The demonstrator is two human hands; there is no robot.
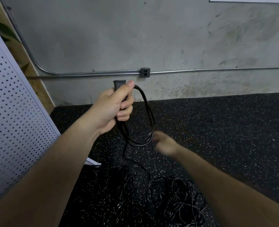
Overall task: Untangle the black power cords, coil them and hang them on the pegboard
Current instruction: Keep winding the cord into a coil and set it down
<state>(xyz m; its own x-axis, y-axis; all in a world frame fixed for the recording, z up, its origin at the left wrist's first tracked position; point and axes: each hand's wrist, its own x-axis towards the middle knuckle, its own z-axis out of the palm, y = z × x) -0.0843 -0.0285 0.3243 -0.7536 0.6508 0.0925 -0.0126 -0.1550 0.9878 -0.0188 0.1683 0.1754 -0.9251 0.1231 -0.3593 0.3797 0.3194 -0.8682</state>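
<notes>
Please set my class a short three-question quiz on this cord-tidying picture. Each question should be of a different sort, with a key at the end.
1. True or false: the left hand grips the coiled cord, with one connector end sticking up above the fist.
2. Where does the tangled pile of cords lie? A on a shelf; B on the speckled floor; C in a box.
3. Fill in: the pegboard stands on the person's ___ side.
Key: 1 true; 2 B; 3 left.
</notes>
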